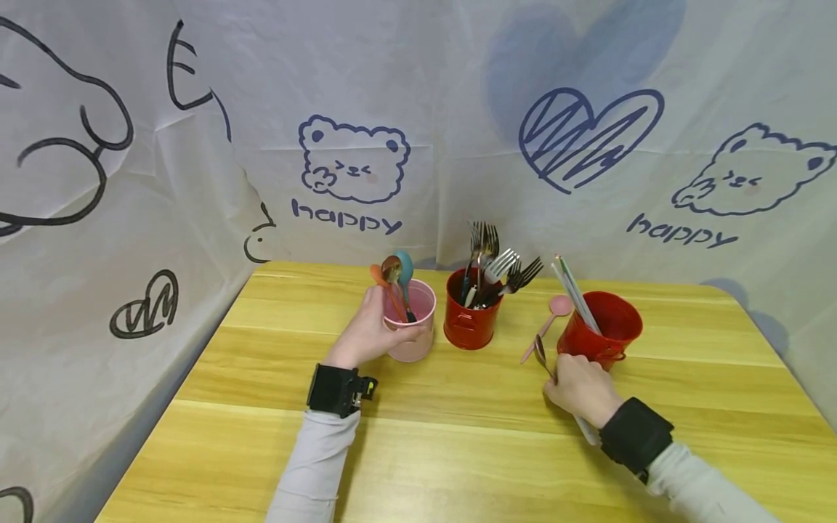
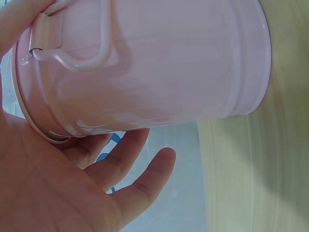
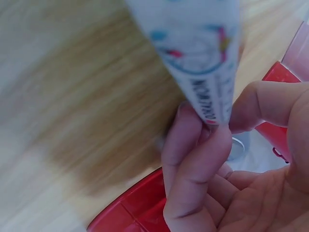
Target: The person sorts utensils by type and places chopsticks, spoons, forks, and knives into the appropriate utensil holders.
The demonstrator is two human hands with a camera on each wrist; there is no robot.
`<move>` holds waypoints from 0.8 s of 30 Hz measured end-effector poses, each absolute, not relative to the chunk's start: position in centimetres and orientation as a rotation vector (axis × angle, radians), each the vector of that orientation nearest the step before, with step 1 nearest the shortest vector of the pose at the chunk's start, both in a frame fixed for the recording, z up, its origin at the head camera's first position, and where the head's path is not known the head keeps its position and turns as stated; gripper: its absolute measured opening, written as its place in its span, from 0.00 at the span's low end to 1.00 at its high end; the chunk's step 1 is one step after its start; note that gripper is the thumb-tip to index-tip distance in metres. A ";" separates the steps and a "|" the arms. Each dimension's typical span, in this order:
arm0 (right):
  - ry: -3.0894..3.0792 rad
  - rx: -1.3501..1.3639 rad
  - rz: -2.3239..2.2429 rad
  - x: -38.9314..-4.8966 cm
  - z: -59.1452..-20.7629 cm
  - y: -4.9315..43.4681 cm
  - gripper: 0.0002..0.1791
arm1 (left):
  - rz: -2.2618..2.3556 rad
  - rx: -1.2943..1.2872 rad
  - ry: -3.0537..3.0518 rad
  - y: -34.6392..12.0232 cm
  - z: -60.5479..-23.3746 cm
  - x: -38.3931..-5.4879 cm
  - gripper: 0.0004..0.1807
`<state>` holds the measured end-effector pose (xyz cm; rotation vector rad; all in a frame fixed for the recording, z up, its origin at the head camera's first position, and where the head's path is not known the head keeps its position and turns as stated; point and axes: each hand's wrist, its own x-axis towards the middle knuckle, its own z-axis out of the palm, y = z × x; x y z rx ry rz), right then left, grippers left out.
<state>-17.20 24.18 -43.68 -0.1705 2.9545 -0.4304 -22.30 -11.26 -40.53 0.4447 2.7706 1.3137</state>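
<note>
My left hand [image 1: 370, 333] grips the rim of a pink metal bucket [image 1: 413, 348], thumb across the near side and fingers round the far side. Several spoons [image 1: 392, 270] stand in that bucket, with orange, blue and metal heads. In the left wrist view the bucket's wall [image 2: 183, 58] and wire handle [image 2: 87, 63] show up close. Toward the right, my right hand [image 1: 584, 391] pinches a spoon [image 1: 540, 350] with a metal head and a white printed handle [image 3: 198, 63], just above the table. A pink spoon [image 1: 559, 305] lies flat beyond this hand.
A red bucket [image 1: 468, 333] of several forks [image 1: 500, 265] stands beside the pink one. Right of it, another red bucket [image 1: 613, 314], tilted, holds thin pale sticks [image 1: 577, 296], close to my right hand. A cloth with drawings [image 1: 451, 145] hangs behind the wooden table [image 1: 451, 450].
</note>
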 end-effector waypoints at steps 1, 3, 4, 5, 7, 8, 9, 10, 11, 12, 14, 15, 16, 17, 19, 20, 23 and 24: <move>2.954 -0.174 -0.429 -17.1 -43.6 24.2 0.19 | 1.316 0.442 2.768 -11.3 -40.5 -22.3 0.47; 2.959 -0.184 -0.432 -17.0 -43.6 24.2 0.17 | 1.320 0.440 2.766 -11.3 -40.6 -22.4 0.48; 2.963 -0.192 -0.433 -16.9 -43.5 24.3 0.15 | 1.324 0.439 2.763 -11.3 -40.6 -22.4 0.48; 2.967 -0.201 -0.438 -16.7 -43.5 24.3 0.13 | 1.327 0.438 2.762 -11.3 -40.6 -22.4 0.49; 2.977 -0.221 -0.447 -16.5 -43.4 24.3 0.10 | 1.330 0.441 2.759 -11.3 -40.6 -22.4 0.49; 2.982 -0.231 -0.450 -16.4 -43.4 24.3 0.08 | 1.331 0.440 2.758 -11.3 -40.6 -22.4 0.50; 2.986 -0.241 -0.455 -16.3 -43.3 24.3 0.07 | 1.332 0.437 2.757 -11.4 -40.6 -22.4 0.50; 2.991 -0.248 -0.456 -16.3 -43.3 24.3 0.06 | 1.332 0.438 2.755 -11.4 -40.6 -22.4 0.50; 2.995 -0.251 -0.460 -16.2 -43.2 24.3 0.05 | 1.330 0.435 2.755 -11.3 -40.6 -22.4 0.50; 2.998 -0.252 -0.462 -16.1 -43.2 24.2 0.05 | 1.329 0.432 2.754 -11.3 -40.6 -22.4 0.50; 3.003 -0.257 -0.466 -15.9 -43.0 24.1 0.05 | 1.330 0.428 2.752 -11.3 -40.5 -22.3 0.50; 3.005 -0.263 -0.472 -15.8 -42.9 24.1 0.04 | 1.329 0.428 2.752 -11.3 -40.5 -22.3 0.49; 3.006 -0.268 -0.475 -15.8 -42.8 24.0 0.04 | 1.329 0.433 2.753 -11.3 -40.5 -22.3 0.49; 3.006 -0.273 -0.483 -15.7 -42.7 24.0 0.04 | 1.330 0.432 2.752 -11.3 -40.5 -22.3 0.49; 3.013 -0.292 -0.498 -15.5 -42.5 23.9 0.04 | 1.333 0.435 2.751 -11.3 -40.5 -22.3 0.49; 3.018 -0.306 -0.508 -15.5 -42.3 23.8 0.04 | 1.335 0.436 2.750 -11.3 -40.5 -22.3 0.48; 3.033 -0.341 -0.539 -15.3 -41.9 23.6 0.05 | 1.330 0.435 2.752 -11.3 -40.5 -22.4 0.48; 3.038 -0.351 -0.549 -15.2 -41.7 23.5 0.05 | 1.329 0.437 2.752 -11.3 -40.6 -22.4 0.48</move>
